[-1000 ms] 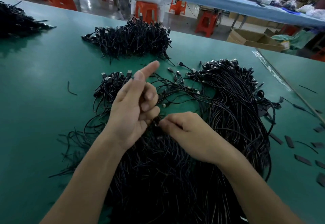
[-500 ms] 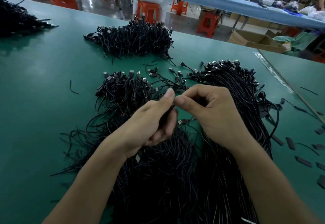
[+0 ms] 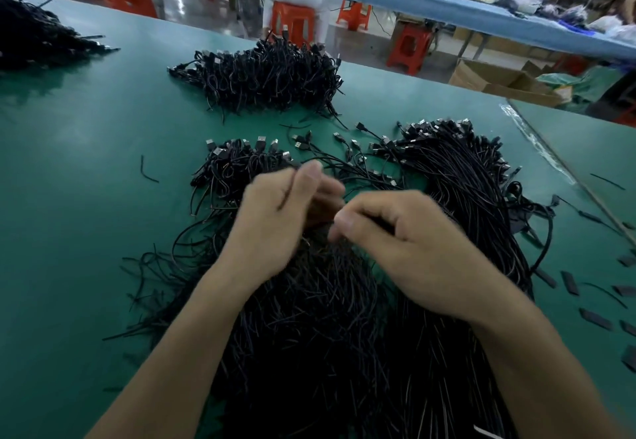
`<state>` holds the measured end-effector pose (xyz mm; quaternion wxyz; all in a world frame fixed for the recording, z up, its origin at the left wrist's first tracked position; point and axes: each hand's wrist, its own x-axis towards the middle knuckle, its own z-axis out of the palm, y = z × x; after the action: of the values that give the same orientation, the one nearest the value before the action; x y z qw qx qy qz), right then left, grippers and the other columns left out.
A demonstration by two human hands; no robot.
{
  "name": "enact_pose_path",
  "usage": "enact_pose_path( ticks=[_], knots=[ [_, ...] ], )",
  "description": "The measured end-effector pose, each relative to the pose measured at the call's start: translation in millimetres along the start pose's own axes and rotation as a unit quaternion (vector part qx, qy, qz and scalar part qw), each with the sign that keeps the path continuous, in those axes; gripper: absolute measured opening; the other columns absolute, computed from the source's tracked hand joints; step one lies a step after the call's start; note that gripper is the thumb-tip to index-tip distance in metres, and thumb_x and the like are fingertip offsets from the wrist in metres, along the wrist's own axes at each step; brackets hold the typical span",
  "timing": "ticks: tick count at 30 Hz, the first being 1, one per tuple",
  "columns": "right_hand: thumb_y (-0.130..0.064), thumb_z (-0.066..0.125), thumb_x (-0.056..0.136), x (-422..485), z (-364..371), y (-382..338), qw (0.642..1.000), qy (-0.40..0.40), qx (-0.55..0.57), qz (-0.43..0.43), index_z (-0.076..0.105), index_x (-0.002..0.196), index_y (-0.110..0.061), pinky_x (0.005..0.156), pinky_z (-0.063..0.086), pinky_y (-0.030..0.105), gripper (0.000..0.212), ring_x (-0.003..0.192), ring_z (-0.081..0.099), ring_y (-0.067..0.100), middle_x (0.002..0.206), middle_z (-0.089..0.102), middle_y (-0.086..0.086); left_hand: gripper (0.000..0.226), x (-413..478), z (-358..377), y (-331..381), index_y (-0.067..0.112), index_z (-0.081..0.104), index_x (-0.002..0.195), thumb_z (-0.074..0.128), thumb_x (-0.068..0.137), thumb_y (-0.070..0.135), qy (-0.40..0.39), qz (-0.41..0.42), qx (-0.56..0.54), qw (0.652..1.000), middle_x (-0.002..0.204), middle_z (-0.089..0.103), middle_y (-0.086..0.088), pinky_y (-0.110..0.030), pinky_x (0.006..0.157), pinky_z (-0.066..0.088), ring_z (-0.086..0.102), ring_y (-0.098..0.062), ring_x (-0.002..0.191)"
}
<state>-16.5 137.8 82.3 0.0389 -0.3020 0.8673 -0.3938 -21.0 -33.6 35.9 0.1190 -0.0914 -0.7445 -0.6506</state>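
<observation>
A wide heap of black USB cables [image 3: 309, 318] lies on the green table [image 3: 86, 163] right in front of me. Both hands hover over its far end, blurred by motion. My left hand [image 3: 275, 221] has its fingers curled, and a thin black cable runs between thumb and forefinger. My right hand [image 3: 409, 242] is close beside it, fingertips curled and pinching the same dark cable between the two hands. The cable's ends are hidden behind my fingers.
A coiled bundle [image 3: 237, 166] lies just beyond my left hand, and a long straight bundle [image 3: 464, 177] on the right. Another pile [image 3: 268, 77] sits farther back, one more [image 3: 31, 35] at far left. Black strips [image 3: 569, 282] dot the right edge. A person sits on an orange stool [image 3: 292, 20] beyond the table.
Both hands rose from the heap's middle toward its far end, pinching a cable together. Since half a second ago they have drawn slightly apart, the left hand turning its thumb upward.
</observation>
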Motion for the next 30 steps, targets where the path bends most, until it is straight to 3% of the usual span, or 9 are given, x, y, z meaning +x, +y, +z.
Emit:
enact_pose_path(
  ticks=[3, 7, 11, 13, 17, 19, 23, 25, 30],
  knots=[
    [-0.033, 0.067, 0.092, 7, -12, -3, 0.996, 0.056, 0.056, -0.04, 0.07, 0.08, -0.023, 0.045, 0.032, 0.015, 0.016, 0.045, 0.037, 0.001, 0.052, 0.053, -0.018, 0.058, -7, 4, 10, 0.02, 0.066, 0.059, 0.037, 0.091, 0.058, -0.143, -0.099, -0.042, 0.984, 0.047, 0.059, -0.001, -0.018, 0.035, 0.04, 0.051, -0.012, 0.035],
    [-0.039, 0.065, 0.086, 13, -9, 7, 0.986, 0.122, 0.108, -0.028, 0.07, 0.081, -0.019, 0.048, 0.035, 0.019, 0.021, 0.052, 0.041, 0.006, 0.057, 0.054, -0.004, 0.062, -9, -5, 15, 0.023, 0.054, 0.052, 0.035, 0.099, 0.058, -0.186, -0.127, -0.205, 0.953, 0.038, 0.037, 0.01, -0.014, 0.033, 0.025, 0.028, -0.005, 0.029],
    [-0.037, 0.056, 0.097, 8, 15, 17, 0.993, 0.074, 0.07, 0.053, 0.071, 0.086, -0.035, 0.047, 0.037, 0.045, 0.019, 0.051, 0.042, 0.027, 0.055, 0.052, -0.001, 0.051, -2, -16, 14, 0.022, 0.057, 0.061, 0.036, 0.102, 0.043, -0.182, -0.111, -0.452, 0.866, 0.042, 0.043, 0.011, -0.014, 0.035, 0.033, 0.035, 0.002, 0.033],
    [-0.034, 0.055, 0.1, 5, 25, 16, 0.997, 0.019, 0.038, 0.058, 0.07, 0.085, -0.036, 0.045, 0.036, 0.041, 0.021, 0.048, 0.041, 0.026, 0.059, 0.055, 0.008, 0.046, 0, -13, 14, 0.017, 0.07, 0.076, 0.039, 0.102, 0.04, -0.147, -0.09, -0.506, 0.845, 0.055, 0.056, 0.009, -0.014, 0.043, 0.044, 0.051, 0.0, 0.043],
    [-0.033, 0.053, 0.102, -1, 29, 9, 0.997, -0.056, -0.015, 0.06, 0.066, 0.085, -0.019, 0.041, 0.031, 0.026, 0.026, 0.042, 0.036, 0.008, 0.052, 0.048, -0.003, 0.039, 1, 1, 2, 0.009, 0.071, 0.109, 0.047, 0.098, 0.037, 0.005, -0.03, -0.328, 0.944, 0.099, 0.076, -0.008, -0.028, 0.079, 0.059, 0.074, -0.022, 0.095],
    [-0.036, 0.051, 0.101, -5, 24, 6, 0.994, -0.08, -0.048, 0.064, 0.062, 0.08, -0.026, 0.044, 0.034, 0.027, 0.025, 0.042, 0.04, 0.008, 0.054, 0.051, -0.009, 0.031, 1, 4, -4, 0.012, 0.068, 0.113, 0.044, 0.104, 0.03, 0.055, 0.006, -0.153, 0.987, 0.102, 0.077, -0.005, -0.031, 0.084, 0.059, 0.073, -0.019, 0.1],
    [-0.033, 0.054, 0.1, -5, 10, -5, 0.996, -0.07, -0.055, 0.01, 0.056, 0.07, -0.031, 0.053, 0.044, 0.034, 0.031, 0.052, 0.048, 0.013, 0.059, 0.052, -0.01, 0.035, -2, 2, 0, 0.015, 0.072, 0.096, 0.042, 0.106, 0.029, -0.024, 0.005, 0.035, 0.999, 0.083, 0.074, 0.004, -0.024, 0.071, 0.059, 0.072, -0.008, 0.078],
    [-0.027, 0.06, 0.098, -3, 1, -5, 0.999, -0.015, -0.031, -0.012, 0.066, 0.074, -0.027, 0.062, 0.049, 0.03, 0.025, 0.06, 0.057, 0.007, 0.066, 0.061, -0.014, 0.048, -5, 3, 6, 0.014, 0.065, 0.071, 0.04, 0.104, 0.037, -0.085, -0.026, 0.031, 0.996, 0.057, 0.064, 0.004, -0.019, 0.049, 0.047, 0.06, -0.009, 0.05],
    [-0.029, 0.077, 0.083, -2, -5, 5, 0.991, 0.122, -0.017, -0.045, 0.076, 0.073, -0.028, 0.065, 0.045, 0.015, 0.01, 0.074, 0.063, 0.011, 0.074, 0.066, -0.011, 0.063, -8, 3, 17, 0.018, 0.063, 0.057, 0.033, 0.102, 0.051, -0.151, -0.125, -0.017, 0.981, 0.038, 0.043, 0.006, -0.016, 0.041, 0.036, 0.039, -0.009, 0.032]
  ],
)
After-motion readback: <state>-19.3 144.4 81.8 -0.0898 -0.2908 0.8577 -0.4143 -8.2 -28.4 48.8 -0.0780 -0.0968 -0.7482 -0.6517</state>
